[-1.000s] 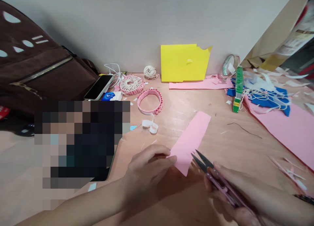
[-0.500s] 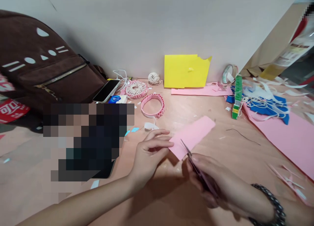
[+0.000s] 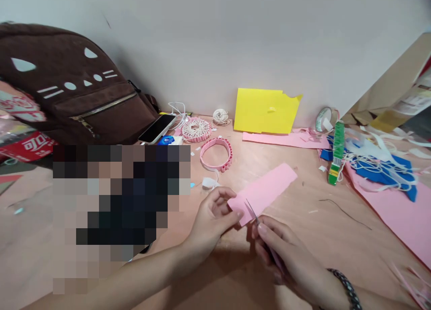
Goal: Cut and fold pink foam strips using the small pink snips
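Note:
A pink rectangular sheet (image 3: 269,186), like paper or felt, slants up and to the right over the table in front of me. My left hand (image 3: 210,215) pinches its near left corner, thumb on top and fingers behind. Small scissors (image 3: 253,213) are gripped in my right hand (image 3: 288,251), whose fingers wrap round the handles and hide most of them. The thin blades lie over the sheet's lower edge, close to my left thumb. Whether they are cutting into it is unclear.
Beyond the sheet lie a pink ring (image 3: 203,159), a string-wound pink disc (image 3: 195,129) and a yellow sheet (image 3: 267,111). Blue and white scraps (image 3: 387,166) and a green packet (image 3: 337,150) are at right. A brown backpack (image 3: 84,94) stands at left, near a phone (image 3: 157,128).
My left thumb has come over onto the pink sheet's corner, where the fingers had lain stretched along its edge. The scissors remain at the lower edge. The whole view has shifted slightly.

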Demonstrator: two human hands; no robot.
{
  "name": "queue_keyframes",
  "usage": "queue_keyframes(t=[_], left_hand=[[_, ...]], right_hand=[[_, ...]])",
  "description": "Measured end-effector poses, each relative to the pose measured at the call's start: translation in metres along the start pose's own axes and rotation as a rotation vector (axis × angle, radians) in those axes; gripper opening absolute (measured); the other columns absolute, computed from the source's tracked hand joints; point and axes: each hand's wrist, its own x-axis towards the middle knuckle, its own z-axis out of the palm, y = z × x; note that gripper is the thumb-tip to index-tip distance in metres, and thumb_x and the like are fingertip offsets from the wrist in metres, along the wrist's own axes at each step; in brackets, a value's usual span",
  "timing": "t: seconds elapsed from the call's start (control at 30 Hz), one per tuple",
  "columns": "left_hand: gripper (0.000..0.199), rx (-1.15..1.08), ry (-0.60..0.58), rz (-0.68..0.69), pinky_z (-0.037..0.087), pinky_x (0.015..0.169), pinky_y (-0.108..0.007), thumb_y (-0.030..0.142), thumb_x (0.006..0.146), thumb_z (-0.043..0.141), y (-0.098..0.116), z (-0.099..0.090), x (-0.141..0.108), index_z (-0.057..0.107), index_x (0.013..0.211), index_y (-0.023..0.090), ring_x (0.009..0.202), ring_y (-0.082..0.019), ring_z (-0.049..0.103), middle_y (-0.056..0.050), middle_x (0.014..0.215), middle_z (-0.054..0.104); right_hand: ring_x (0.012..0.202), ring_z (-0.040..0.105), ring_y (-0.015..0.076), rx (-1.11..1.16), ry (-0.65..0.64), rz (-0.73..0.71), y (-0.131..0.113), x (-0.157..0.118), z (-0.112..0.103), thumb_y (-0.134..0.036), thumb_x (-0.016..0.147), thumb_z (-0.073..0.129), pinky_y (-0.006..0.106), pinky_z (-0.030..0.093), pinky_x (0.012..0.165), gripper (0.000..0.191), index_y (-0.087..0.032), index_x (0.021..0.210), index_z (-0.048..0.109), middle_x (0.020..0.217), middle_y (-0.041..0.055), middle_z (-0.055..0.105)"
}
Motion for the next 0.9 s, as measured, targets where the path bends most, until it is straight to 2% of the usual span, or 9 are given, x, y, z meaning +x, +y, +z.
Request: queue_keyframes(t=[0.13, 0.23, 0.33, 0.53, 0.6, 0.67, 0.73, 0.8, 0.9], left_hand=[[0.052, 0.056, -0.091, -0.035, 0.050, 0.062, -0.020, 0.019, 0.066, 0.078, 0.003, -0.001, -0.003, 0.045, 0.107, 0.023, 0.068, -0.010, 0.060, 0.003, 0.081, 0.061], [0.041, 0.125, -0.091, -0.059, 0.049, 0.067, -0.022, 0.027, 0.075, 0.072, 0.007, -0.003, -0.003, 0.048, 0.108, 0.021, 0.073, -0.011, 0.061, 0.000, 0.087, 0.062], [0.029, 0.187, -0.090, -0.066, 0.048, 0.064, -0.022, 0.032, 0.080, 0.068, 0.009, -0.007, 0.000, 0.053, 0.101, 0.018, 0.072, -0.011, 0.060, -0.002, 0.086, 0.061], [0.038, 0.225, -0.133, -0.114, 0.047, 0.063, -0.020, 0.026, 0.074, 0.073, 0.017, -0.010, 0.007, 0.061, 0.109, 0.021, 0.069, -0.010, 0.059, 0.001, 0.080, 0.062], [0.033, 0.208, -0.089, -0.131, 0.047, 0.058, -0.021, 0.027, 0.074, 0.074, 0.019, -0.007, 0.009, 0.066, 0.105, 0.019, 0.060, -0.009, 0.057, 0.002, 0.071, 0.061], [0.036, 0.150, -0.002, -0.073, 0.051, 0.063, -0.024, 0.029, 0.074, 0.074, 0.021, -0.001, 0.010, 0.067, 0.108, 0.018, 0.062, -0.011, 0.059, 0.000, 0.072, 0.064], [0.040, 0.088, 0.056, 0.018, 0.053, 0.075, -0.029, 0.031, 0.075, 0.074, 0.022, 0.007, 0.013, 0.066, 0.113, 0.020, 0.078, -0.016, 0.066, -0.005, 0.089, 0.070], [0.036, 0.078, 0.093, 0.084, 0.051, 0.084, -0.031, 0.032, 0.077, 0.072, 0.021, 0.013, 0.016, 0.067, 0.111, 0.022, 0.094, -0.019, 0.066, -0.007, 0.104, 0.071], [0.028, 0.120, 0.159, 0.110, 0.050, 0.080, -0.025, 0.031, 0.076, 0.073, 0.016, 0.015, 0.021, 0.072, 0.103, 0.023, 0.092, -0.016, 0.064, -0.005, 0.101, 0.072]], right_hand=[[0.034, 0.025, 0.0015, -0.029, 0.037, -0.004, -0.004, -0.001, -0.002, -0.055, 0.090, 0.049, 0.015, 0.017, 0.032, 0.037, -0.019, 0.082, 0.048, 0.052, -0.0094, 0.042], [0.035, 0.025, 0.0009, -0.079, 0.041, -0.010, -0.011, 0.000, -0.003, -0.054, 0.088, 0.053, 0.016, 0.015, 0.032, 0.039, -0.019, 0.074, 0.045, 0.053, -0.0092, 0.040], [0.036, 0.025, 0.0011, -0.111, 0.068, -0.008, -0.018, 0.000, -0.005, -0.054, 0.088, 0.053, 0.016, 0.015, 0.033, 0.039, -0.019, 0.073, 0.045, 0.053, -0.0092, 0.040], [0.035, 0.023, 0.0029, -0.047, 0.071, -0.062, -0.025, 0.004, -0.013, -0.053, 0.091, 0.049, 0.018, 0.016, 0.035, 0.038, -0.020, 0.073, 0.044, 0.046, -0.0105, 0.036], [0.034, 0.022, 0.0039, -0.021, 0.106, -0.133, -0.026, 0.006, -0.015, -0.054, 0.092, 0.045, 0.019, 0.017, 0.035, 0.037, -0.020, 0.076, 0.046, 0.045, -0.0107, 0.035], [0.034, 0.025, 0.0050, -0.043, 0.152, -0.193, -0.028, 0.007, -0.016, -0.054, 0.094, 0.042, 0.019, 0.022, 0.036, 0.037, -0.021, 0.076, 0.045, 0.044, -0.0105, 0.036], [0.034, 0.029, 0.0060, -0.132, 0.179, -0.224, -0.030, 0.006, -0.015, -0.054, 0.094, 0.039, 0.020, 0.027, 0.037, 0.038, -0.021, 0.074, 0.043, 0.044, -0.0098, 0.039], [0.034, 0.034, 0.0070, -0.295, 0.207, -0.220, -0.035, 0.004, -0.016, -0.055, 0.094, 0.038, 0.021, 0.029, 0.038, 0.038, -0.022, 0.075, 0.042, 0.047, -0.0087, 0.043], [0.043, 0.044, 0.0110, -0.768, 0.335, -0.234, -0.049, 0.002, -0.024, -0.058, 0.092, 0.040, 0.023, 0.032, 0.044, 0.038, -0.022, 0.080, 0.046, 0.053, -0.0049, 0.049]])
